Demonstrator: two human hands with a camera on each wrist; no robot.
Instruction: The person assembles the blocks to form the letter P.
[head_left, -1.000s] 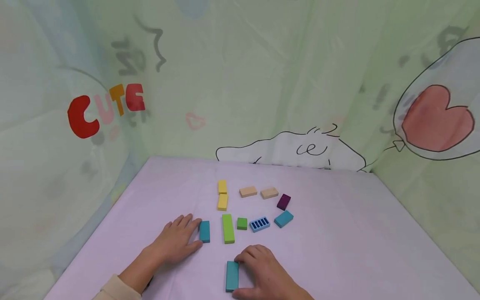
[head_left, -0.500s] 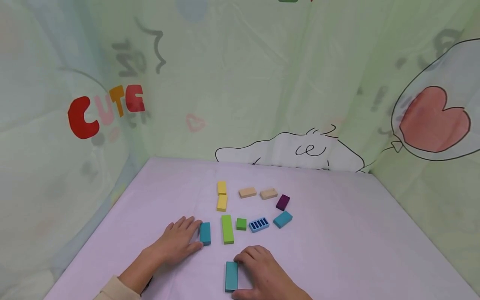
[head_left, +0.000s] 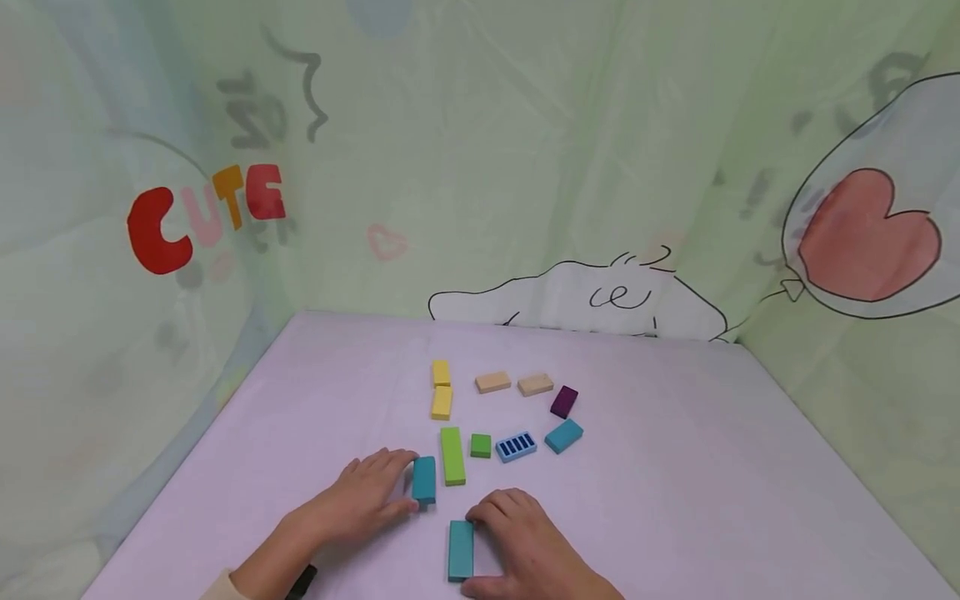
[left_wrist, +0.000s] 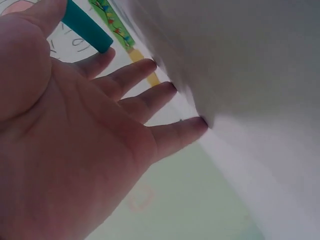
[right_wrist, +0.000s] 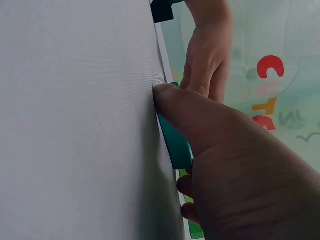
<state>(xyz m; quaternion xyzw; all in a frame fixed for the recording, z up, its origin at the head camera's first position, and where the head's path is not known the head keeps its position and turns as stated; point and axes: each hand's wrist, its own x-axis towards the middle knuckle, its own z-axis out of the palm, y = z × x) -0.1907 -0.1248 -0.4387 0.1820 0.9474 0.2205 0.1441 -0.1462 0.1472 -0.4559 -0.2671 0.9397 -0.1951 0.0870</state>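
Note:
Near the table's middle, my left hand (head_left: 360,500) pinches a teal block (head_left: 423,480) by its two ends, thumb at the near end and index finger at the far end. The left wrist view shows that teal block (left_wrist: 89,27) spanning thumb and index fingertip, the other fingers spread straight. Closer to the front edge, my right hand (head_left: 525,543) holds a second teal block (head_left: 461,551) lengthwise between thumb and index finger. In the right wrist view this block (right_wrist: 175,142) lies low against the white cloth, partly hidden by the thumb. A long lime-green block (head_left: 452,457) lies just beyond the left hand's block.
Beyond the hands lie a small green block (head_left: 481,446), a blue striped block (head_left: 516,447), another teal block (head_left: 564,436) and a purple block (head_left: 564,402). Two yellow blocks (head_left: 442,403) and two wooden blocks (head_left: 492,382) are farther back. Printed curtains (head_left: 480,167) enclose the table (head_left: 675,467).
My left hand has moved right and slightly toward me with its teal block, which now stands closer to the lime-green block. The right hand and its block have stayed in place.

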